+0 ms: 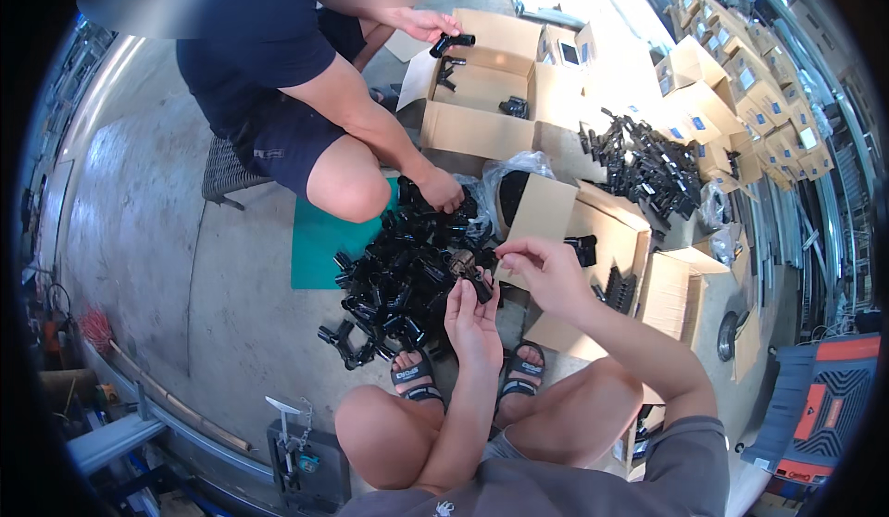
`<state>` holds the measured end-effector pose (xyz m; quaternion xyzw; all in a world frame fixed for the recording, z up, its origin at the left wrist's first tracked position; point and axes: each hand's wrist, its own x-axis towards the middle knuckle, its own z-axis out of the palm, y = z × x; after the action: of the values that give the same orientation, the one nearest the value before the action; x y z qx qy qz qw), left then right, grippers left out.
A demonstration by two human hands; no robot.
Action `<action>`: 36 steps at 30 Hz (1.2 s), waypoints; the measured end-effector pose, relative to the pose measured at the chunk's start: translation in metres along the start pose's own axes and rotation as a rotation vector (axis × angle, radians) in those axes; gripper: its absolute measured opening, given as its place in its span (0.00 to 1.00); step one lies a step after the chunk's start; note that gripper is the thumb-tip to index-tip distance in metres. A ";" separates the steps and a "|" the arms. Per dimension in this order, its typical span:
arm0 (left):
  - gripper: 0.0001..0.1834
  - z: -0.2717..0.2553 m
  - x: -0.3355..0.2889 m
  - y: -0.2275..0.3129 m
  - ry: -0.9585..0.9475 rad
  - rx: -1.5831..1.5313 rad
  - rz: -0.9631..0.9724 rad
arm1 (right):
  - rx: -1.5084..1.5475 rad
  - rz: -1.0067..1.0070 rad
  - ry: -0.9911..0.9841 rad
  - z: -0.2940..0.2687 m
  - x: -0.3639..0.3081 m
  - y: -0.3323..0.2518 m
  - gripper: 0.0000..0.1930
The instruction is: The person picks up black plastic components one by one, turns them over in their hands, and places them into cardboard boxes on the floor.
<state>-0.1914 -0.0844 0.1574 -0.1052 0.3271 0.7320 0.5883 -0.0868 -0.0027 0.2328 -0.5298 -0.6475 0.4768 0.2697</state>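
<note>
Main risk I see from here: a drop. The blk fitting [482, 287], approx. ctr of frame, sits up at the fingertips of the L hand [475, 330] & looks glossy, so prob. slick; a weak grip or off-ctr push from the R hand [548, 274] could tip it into the pile of blk fittings [394, 281] left of ctr, where I'd lose it among lookalikes. Poss. bump too: the co-worker's hand [440, 190], upper ctr, is at the same pile. Fingers: L thumb + fingers grasp the fitting, parted only by its width. R thumb + index nearly meet, near its upper right; I can't tell if they pinch or touch anything.
</note>
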 end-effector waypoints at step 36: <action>0.10 0.077 -0.147 0.052 -0.593 0.728 0.424 | -0.013 -0.498 0.434 -0.029 -0.148 -0.050 0.09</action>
<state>-0.1795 -0.1595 0.3141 0.3869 0.3939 0.6723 0.4931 -0.0403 -0.1320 0.3129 -0.4461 -0.6877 0.2680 0.5063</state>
